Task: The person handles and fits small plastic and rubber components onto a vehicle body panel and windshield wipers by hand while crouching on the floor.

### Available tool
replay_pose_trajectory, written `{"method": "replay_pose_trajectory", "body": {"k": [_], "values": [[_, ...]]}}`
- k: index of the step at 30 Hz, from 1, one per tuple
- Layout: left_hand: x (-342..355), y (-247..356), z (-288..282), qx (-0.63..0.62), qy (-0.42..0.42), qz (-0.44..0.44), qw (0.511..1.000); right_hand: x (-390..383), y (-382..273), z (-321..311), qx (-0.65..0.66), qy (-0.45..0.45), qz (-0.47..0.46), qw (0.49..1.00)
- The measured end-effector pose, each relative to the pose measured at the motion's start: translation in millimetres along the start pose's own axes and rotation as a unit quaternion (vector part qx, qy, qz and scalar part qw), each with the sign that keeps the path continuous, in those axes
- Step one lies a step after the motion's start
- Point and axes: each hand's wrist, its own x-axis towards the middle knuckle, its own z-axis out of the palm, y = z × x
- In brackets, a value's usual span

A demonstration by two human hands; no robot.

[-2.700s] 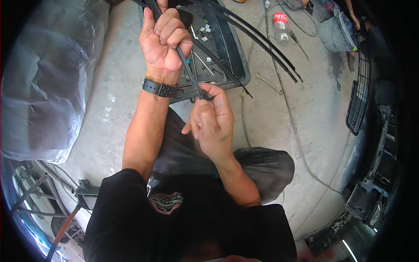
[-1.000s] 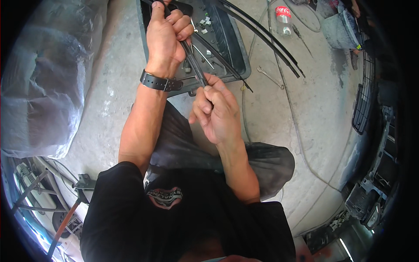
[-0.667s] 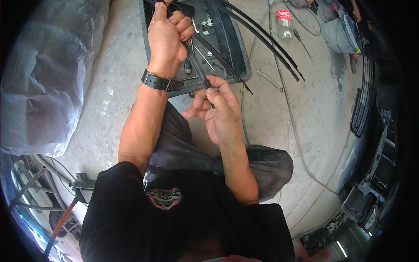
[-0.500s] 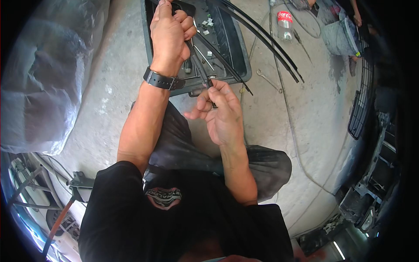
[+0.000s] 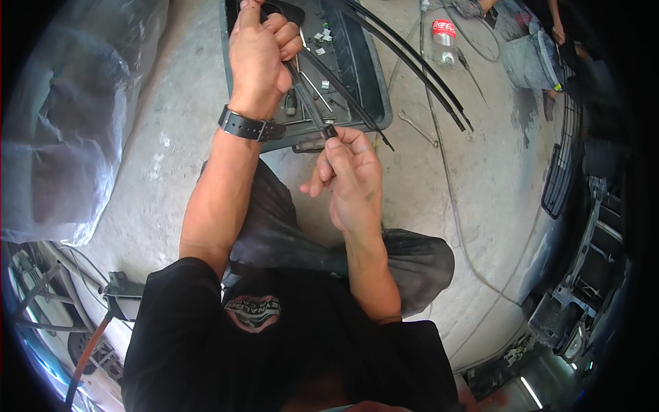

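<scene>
A long black trim strip runs slantwise between my hands, above the near part of a dark plastic tray. My left hand, with a black watch on the wrist, is closed around its upper part. My right hand pinches the lower end, where a small black piece shows at the fingertips. Inside the tray lie several small white clips, a thin metal rod and a dark-handled tool. Another black strip crosses the tray and sticks out over its near rim.
Long black strips overhang the tray's right side. A plastic bottle, a wrench and a cable lie on the concrete floor. Plastic sheeting covers something at left. Another person's hand shows at far right, near a bucket.
My right thumb and fingers have shifted slightly on the strip's end, and the small black piece there shows more. My left hand keeps its grip. The whole view has shifted a little.
</scene>
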Motion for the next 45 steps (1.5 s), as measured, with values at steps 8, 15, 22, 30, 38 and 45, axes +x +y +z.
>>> {"method": "replay_pose_trajectory", "body": {"k": [8, 15, 22, 30, 38, 45], "values": [[-5.1, 22.5, -1.3, 0.056, -0.004, 0.016, 0.998, 43.1, -14.5, -37.8, -0.311, 0.131, -0.142, 0.93], [-6.7, 38.6, -7.2, 0.057, -0.013, 0.047, 0.997, 154.7, 49.1, -20.8, -0.582, -0.117, -0.112, 0.796], [-26.3, 62.0, 2.4, 0.088, 0.022, 0.019, 0.996, 272.6, 144.7, -60.9, -0.74, -0.015, 0.102, 0.664], [-6.1, 74.5, -25.9, 0.07, 0.084, -0.021, 0.994, 330.8, 173.3, -101.3, -0.719, 0.056, 0.072, 0.689], [3.9, 84.4, -51.1, 0.063, 0.022, 0.019, 0.998, 319.5, 142.8, -100.8, -0.732, 0.176, 0.097, 0.651], [5.4, 87.6, -53.0, 0.074, 0.081, 0.002, 0.994, 296.1, 134.6, -85.9, -0.831, 0.007, 0.187, 0.524]]}}
